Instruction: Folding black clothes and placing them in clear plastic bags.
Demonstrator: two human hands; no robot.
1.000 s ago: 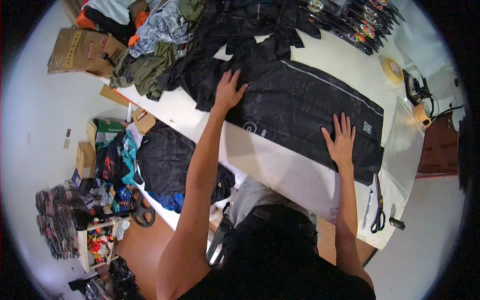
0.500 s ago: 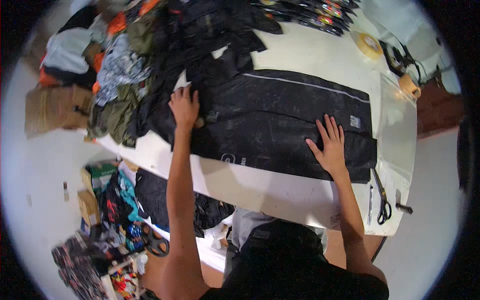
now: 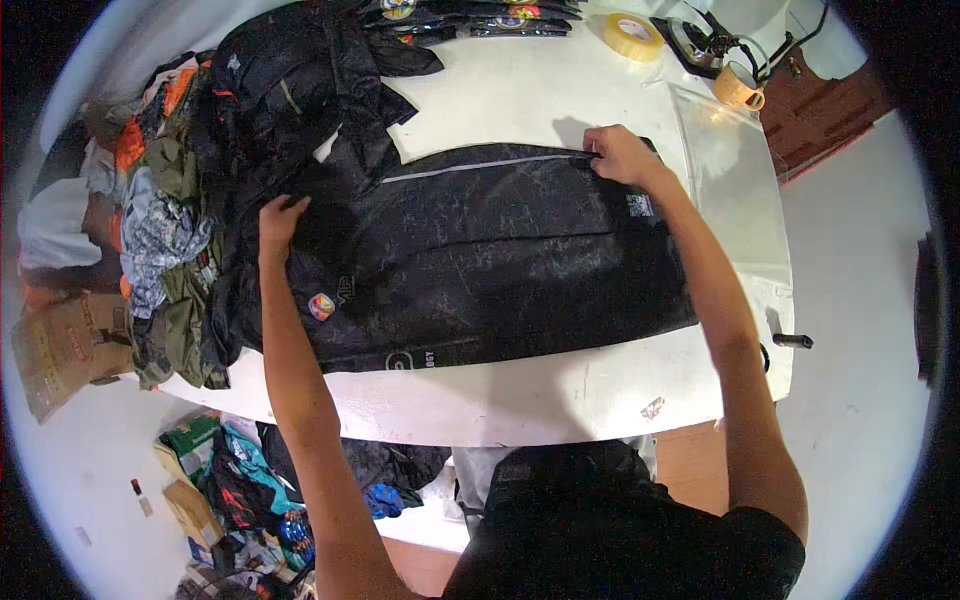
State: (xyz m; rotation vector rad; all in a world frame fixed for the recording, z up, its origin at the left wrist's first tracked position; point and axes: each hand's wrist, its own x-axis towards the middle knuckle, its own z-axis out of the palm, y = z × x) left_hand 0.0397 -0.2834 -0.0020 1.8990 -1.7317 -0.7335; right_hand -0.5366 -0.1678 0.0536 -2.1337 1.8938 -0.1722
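A black garment (image 3: 500, 250) with a thin white stripe lies spread flat on the white table (image 3: 520, 105). It has pale print near its near edge and a small round coloured patch at its left part. My right hand (image 3: 622, 157) is closed on the garment's far right corner, fingertips pinching the edge at the stripe's end. Over at the left part, my left hand (image 3: 280, 228) has its thumb and fingers curled on the black cloth. Its fingertips are partly hidden in the dark fabric. My right forearm crosses over the garment's right end.
Heaped clothes (image 3: 165, 230) lie at the left, beside a cardboard box (image 3: 70, 350). Far back are packaged black items (image 3: 480, 22), a tape roll (image 3: 632, 37), an iron (image 3: 692, 45) and an orange mug (image 3: 738, 86). A dark object (image 3: 793, 341) juts past the table's right edge.
Both hands were lying open on the garment. My right hand has moved to the far right corner and closed on it; the left has curled onto the cloth. The view has shifted.
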